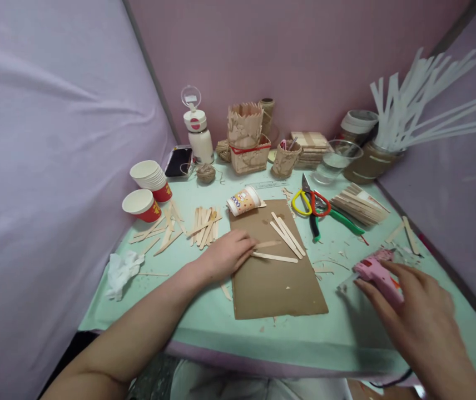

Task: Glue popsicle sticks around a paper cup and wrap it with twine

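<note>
My left hand (230, 253) is closed at the left edge of a brown cardboard sheet (277, 289), its fingertips on the ends of two wooden sticks (275, 258). Several more sticks (288, 236) lie to the right on the cardboard. At the sheet's top edge a printed paper cup (244, 201) rests on its side. My right hand (413, 300) is on the right side of the table, with its thumb and fingers around a pink glue gun (377, 273). The gun's nozzle end is near some clear plastic and scraps.
Paper cups (142, 205), loose sticks (204, 226) and a crumpled tissue (124, 273) lie left. Scissors (311, 203) and green-handled pliers (346, 221) are right of the cardboard. Behind stand a white bottle (200, 141), stick-covered containers (248, 155) and a clear cup (333, 164).
</note>
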`<move>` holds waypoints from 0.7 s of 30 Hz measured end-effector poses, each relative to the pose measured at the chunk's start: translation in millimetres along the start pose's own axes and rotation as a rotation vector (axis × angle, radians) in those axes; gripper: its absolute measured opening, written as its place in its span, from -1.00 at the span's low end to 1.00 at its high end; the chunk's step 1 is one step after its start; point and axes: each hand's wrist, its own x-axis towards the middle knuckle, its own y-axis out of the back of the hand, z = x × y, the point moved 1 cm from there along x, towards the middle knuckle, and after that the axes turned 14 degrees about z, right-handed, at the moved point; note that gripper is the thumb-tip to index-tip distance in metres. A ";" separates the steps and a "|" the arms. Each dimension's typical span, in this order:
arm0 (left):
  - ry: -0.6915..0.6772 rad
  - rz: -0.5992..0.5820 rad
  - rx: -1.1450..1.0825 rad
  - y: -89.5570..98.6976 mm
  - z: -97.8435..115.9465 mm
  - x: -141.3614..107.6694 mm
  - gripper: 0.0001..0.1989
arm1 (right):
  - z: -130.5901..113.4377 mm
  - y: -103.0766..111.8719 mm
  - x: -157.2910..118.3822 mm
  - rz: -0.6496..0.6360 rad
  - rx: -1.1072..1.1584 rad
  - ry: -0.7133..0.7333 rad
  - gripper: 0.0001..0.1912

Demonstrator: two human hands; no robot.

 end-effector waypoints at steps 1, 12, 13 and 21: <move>0.003 -0.010 0.029 -1.6 0.8 0.0 -0.64 | -5.8 -4.0 1.1 0.015 0.012 0.036 -0.31; 0.015 0.053 -0.003 -11.5 -1.3 -3.5 -0.72 | -55.2 -21.2 17.6 0.069 0.149 0.197 -0.55; 0.015 0.102 -0.032 -10.5 -1.8 -3.7 -0.72 | -59.4 -20.7 20.5 0.053 0.176 0.185 -0.59; 0.131 0.584 -0.069 2.4 -9.1 -3.5 -0.70 | -110.2 -14.8 47.4 -0.160 0.307 0.189 -0.76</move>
